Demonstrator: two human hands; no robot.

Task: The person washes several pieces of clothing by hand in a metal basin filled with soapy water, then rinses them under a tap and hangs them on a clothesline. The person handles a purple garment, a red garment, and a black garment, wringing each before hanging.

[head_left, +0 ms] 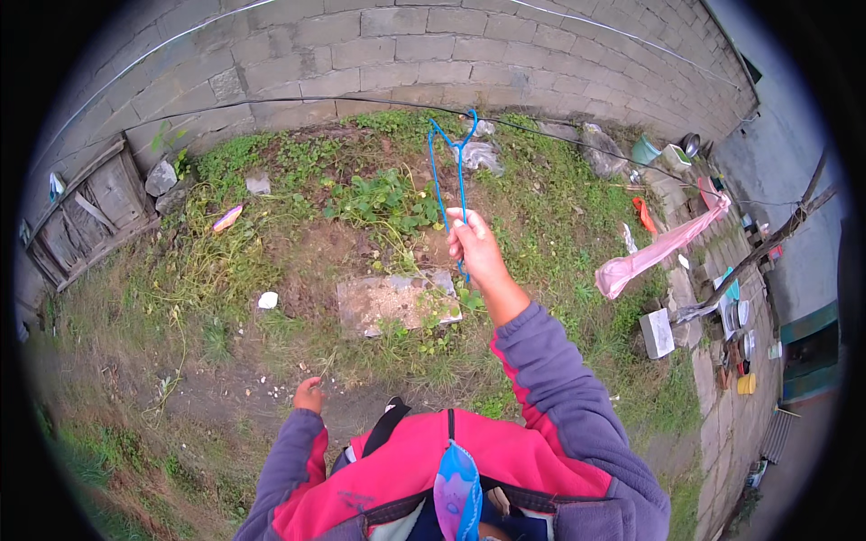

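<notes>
My right hand (474,242) is raised ahead of me, its fingers closed round a thin blue clothes hanger (463,176). The hanger's upper end reaches a black line (361,99) strung across in front of the block wall; whether it is hooked over that line I cannot tell. A short blue end shows below my fist. Down at my left side, my left hand (308,395) hangs apart from everything, fingers loosely bent, with nothing visible in it.
A pink cloth (663,248) hangs from the line at the right, near a bare wooden pole (767,243). Below lie a stone slab (397,305) and weeds. A wooden panel (95,212) leans at the left; a white block (657,334) and basins stand along the right-hand paving.
</notes>
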